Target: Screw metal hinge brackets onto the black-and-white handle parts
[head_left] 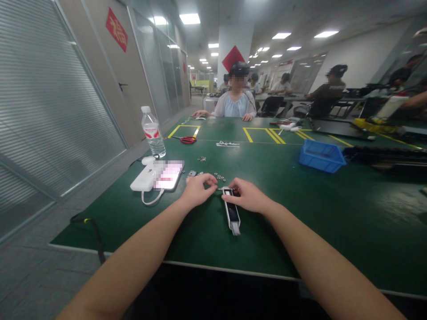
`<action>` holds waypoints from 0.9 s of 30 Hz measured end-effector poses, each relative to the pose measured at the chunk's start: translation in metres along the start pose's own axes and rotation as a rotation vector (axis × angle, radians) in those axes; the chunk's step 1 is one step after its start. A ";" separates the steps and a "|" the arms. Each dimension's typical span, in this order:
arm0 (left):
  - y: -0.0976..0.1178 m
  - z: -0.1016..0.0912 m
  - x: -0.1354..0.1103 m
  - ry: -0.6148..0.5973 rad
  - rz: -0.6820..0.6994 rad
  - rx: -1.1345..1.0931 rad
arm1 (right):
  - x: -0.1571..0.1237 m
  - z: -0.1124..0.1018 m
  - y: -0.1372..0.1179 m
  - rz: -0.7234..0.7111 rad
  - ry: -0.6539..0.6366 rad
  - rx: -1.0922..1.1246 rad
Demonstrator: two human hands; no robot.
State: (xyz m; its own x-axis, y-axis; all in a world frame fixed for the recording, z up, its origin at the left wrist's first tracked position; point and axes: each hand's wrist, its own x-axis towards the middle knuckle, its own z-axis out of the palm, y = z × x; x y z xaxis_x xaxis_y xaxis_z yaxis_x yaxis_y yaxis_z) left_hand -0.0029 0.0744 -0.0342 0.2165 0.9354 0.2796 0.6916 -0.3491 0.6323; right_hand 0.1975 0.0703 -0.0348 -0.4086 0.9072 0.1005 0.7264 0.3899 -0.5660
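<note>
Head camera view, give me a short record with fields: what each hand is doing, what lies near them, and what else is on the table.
left hand: left hand pinches a small part, too small to identify
right hand: right hand rests on the far end of the black and white device
near hands: small washers loose on the green table
left side: water bottle, white power bank, phone
farther: red scissors, blue bin

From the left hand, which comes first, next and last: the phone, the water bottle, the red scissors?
Counting out from the left hand in the head view:
1. The flat phone with the pinkish screen, just to its left on the green table.
2. The clear plastic water bottle, farther back on the left.
3. The red-handled scissors, farthest back, near the yellow lines.
</note>
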 end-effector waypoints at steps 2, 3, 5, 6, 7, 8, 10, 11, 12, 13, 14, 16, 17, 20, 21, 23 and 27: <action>-0.001 0.000 0.000 -0.004 0.012 -0.004 | 0.000 0.000 0.000 -0.002 -0.001 0.002; -0.001 -0.001 0.000 -0.008 0.018 -0.006 | 0.000 -0.001 -0.001 -0.003 -0.001 0.003; -0.002 -0.001 0.000 -0.021 0.027 -0.012 | -0.001 -0.001 -0.001 -0.003 -0.003 0.006; -0.002 -0.001 0.000 -0.029 0.030 -0.014 | -0.001 -0.001 -0.001 -0.002 -0.002 0.006; -0.002 -0.001 0.000 -0.037 0.033 -0.015 | -0.001 -0.001 -0.002 -0.002 -0.001 0.007; -0.002 -0.001 0.000 -0.044 0.037 -0.013 | -0.001 -0.001 -0.002 -0.001 -0.001 0.008; -0.001 -0.001 0.000 -0.054 0.044 0.002 | -0.001 -0.001 -0.001 -0.003 0.000 0.007; -0.001 -0.002 0.000 -0.057 0.047 0.017 | -0.001 -0.001 -0.001 -0.005 0.001 0.006; 0.000 -0.002 0.000 -0.059 0.051 0.034 | -0.001 0.000 0.000 -0.007 0.001 0.006; 0.000 -0.002 -0.001 -0.060 0.055 0.055 | 0.000 0.000 0.000 -0.009 0.002 0.006; 0.001 -0.002 -0.001 -0.060 0.057 0.078 | 0.000 0.000 0.000 -0.011 0.004 0.007; 0.002 -0.003 -0.002 -0.059 0.059 0.120 | 0.000 0.001 0.001 -0.013 0.007 0.010; 0.002 -0.003 -0.002 -0.060 0.061 0.138 | 0.000 0.001 0.001 -0.013 0.008 0.010; 0.002 -0.002 -0.003 -0.064 0.068 0.168 | -0.001 0.001 0.000 -0.011 0.010 0.008; 0.001 -0.002 -0.003 -0.067 0.070 0.174 | -0.001 0.000 -0.001 -0.010 0.010 0.008; 0.001 -0.002 -0.002 -0.073 0.068 0.184 | -0.001 0.000 -0.001 -0.011 0.009 0.013; 0.001 -0.003 -0.002 -0.085 0.076 0.197 | -0.001 0.000 -0.001 -0.019 0.004 0.026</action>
State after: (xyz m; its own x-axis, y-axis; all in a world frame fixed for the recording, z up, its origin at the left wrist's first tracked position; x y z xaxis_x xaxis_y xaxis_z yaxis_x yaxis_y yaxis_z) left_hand -0.0047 0.0719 -0.0325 0.3245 0.9113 0.2534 0.7907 -0.4084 0.4560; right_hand 0.1974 0.0690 -0.0344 -0.4200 0.9003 0.1143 0.7042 0.4027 -0.5847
